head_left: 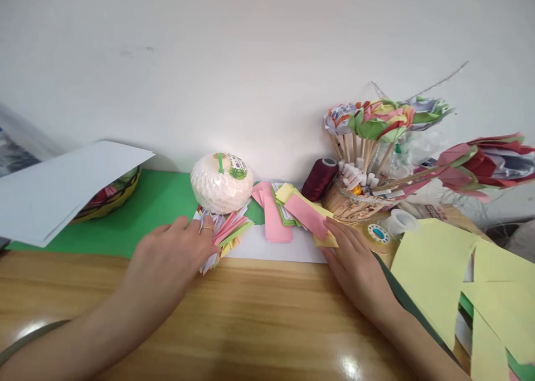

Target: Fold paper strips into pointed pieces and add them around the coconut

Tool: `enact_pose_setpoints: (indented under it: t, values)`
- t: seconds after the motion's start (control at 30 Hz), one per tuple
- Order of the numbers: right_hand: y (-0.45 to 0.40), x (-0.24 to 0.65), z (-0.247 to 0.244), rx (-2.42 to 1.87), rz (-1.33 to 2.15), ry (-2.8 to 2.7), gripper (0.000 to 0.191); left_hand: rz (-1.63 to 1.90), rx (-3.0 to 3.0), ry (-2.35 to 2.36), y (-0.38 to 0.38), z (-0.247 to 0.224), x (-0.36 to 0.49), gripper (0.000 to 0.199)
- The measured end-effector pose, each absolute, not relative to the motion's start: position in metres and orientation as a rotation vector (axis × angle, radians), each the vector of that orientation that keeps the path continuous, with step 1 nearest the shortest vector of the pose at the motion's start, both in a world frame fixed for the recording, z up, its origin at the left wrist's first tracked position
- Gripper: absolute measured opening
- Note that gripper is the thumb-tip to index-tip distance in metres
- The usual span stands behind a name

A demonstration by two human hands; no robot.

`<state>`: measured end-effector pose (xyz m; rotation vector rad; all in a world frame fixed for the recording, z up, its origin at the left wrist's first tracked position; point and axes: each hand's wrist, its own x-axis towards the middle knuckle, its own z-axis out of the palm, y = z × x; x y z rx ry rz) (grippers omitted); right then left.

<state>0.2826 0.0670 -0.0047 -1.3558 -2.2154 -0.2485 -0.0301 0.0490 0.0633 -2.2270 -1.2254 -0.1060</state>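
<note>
My left hand (178, 250), a ring on one finger, rests on a bundle of folded colored paper pieces (229, 230) below a white netted, wrapped ball-shaped item (222, 183). Its fingers are bent over the bundle, and their grip is partly hidden. My right hand (349, 258) has its fingertips closed on the lower end of a pink paper strip (305, 213), which lies over yellow strips (288, 193). Between the hands, more pink strips (276, 220) lie on a white sheet (259, 244).
A dark red thread spool (320, 179) stands near a basket (355, 203) of paper flowers. Yellow sheets (434, 269) lie at right, beside a clear cup (402, 221) and tape roll (377, 234). White sheets (62, 186) cover another basket (117, 200) at left.
</note>
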Motion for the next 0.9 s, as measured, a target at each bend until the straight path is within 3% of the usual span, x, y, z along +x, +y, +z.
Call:
enact_pose_setpoints:
  t: [0.1, 0.3, 0.53, 0.9]
  values:
    - [0.072, 0.280, -0.012, -1.419, -0.431, -2.313, 0.046, -0.200, -2.277, -1.120, 0.043, 0.063, -0.020, 0.030]
    - [0.067, 0.280, -0.008, -1.424, -0.570, -2.352, 0.028, -0.496, -2.628, -0.887, 0.030, 0.033, 0.014, 0.030]
    - [0.063, 0.277, -0.001, -1.387, -0.621, -2.374, 0.028, -0.622, -2.696, -0.805, 0.027, 0.008, 0.025, 0.013]
    - [0.055, 0.274, 0.009, -1.207, -0.656, -2.366, 0.022, -0.763, -2.760, -0.707, 0.023, 0.015, 0.032, 0.021]
